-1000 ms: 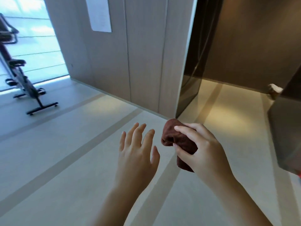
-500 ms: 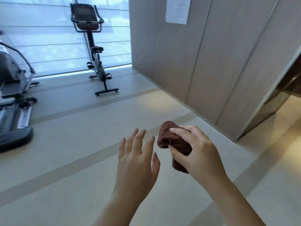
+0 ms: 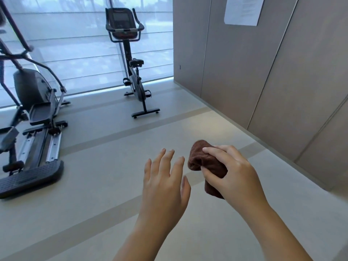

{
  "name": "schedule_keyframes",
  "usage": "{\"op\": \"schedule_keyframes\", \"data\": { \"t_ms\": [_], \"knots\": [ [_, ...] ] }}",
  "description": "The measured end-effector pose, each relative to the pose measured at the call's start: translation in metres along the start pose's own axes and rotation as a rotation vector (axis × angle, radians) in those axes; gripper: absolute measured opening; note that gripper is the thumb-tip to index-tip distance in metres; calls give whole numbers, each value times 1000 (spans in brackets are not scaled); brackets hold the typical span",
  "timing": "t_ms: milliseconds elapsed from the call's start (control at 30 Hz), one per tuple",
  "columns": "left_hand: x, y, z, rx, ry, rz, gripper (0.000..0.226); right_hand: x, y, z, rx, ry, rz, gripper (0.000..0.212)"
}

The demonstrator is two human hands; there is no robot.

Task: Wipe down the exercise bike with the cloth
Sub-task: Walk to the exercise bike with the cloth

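Note:
A black exercise bike (image 3: 134, 72) stands upright by the window at the far side of the room, its console and handlebars at the top. A bunched dark brown cloth (image 3: 204, 162) is held in front of me by my right hand (image 3: 231, 174), whose fingers and thumb curl round it. Just left of the cloth my left hand (image 3: 165, 181) hovers with its fingers spread and straight, holding nothing. Both hands are well short of the bike, over the bare floor.
An elliptical trainer (image 3: 32, 117) fills the left side, its footplate jutting toward me. A beige panelled wall (image 3: 263, 76) with a paper notice (image 3: 243, 10) runs along the right. Pale floor with darker stripes (image 3: 116, 136) lies between me and the bike.
The view has swung left: the bike moved from the far left edge toward the middle and looks nearer, and the elliptical came into sight. Both hands kept their pose, with the cloth still gripped.

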State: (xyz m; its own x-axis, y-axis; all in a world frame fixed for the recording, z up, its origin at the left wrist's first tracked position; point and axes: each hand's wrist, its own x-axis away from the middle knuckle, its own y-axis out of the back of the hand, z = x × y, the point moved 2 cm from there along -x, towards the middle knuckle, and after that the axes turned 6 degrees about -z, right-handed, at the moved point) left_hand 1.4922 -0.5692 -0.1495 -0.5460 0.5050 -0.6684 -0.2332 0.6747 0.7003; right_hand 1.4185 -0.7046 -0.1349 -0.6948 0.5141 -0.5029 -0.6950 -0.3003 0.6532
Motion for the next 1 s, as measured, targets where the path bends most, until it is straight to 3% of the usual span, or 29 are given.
{"op": "schedule_keyframes", "data": {
  "t_ms": [400,633,1000],
  "knots": [
    [-184,-143,94,-29,33,0,41,-219,-104,-78,0,42,6,41],
    [-273,-207,169,-56,148,-11,41,-341,-173,-94,18,106,63,41],
    [-381,-267,371,-73,223,-36,40,-491,-357,-54,-27,134,141,40]
  ]
}}
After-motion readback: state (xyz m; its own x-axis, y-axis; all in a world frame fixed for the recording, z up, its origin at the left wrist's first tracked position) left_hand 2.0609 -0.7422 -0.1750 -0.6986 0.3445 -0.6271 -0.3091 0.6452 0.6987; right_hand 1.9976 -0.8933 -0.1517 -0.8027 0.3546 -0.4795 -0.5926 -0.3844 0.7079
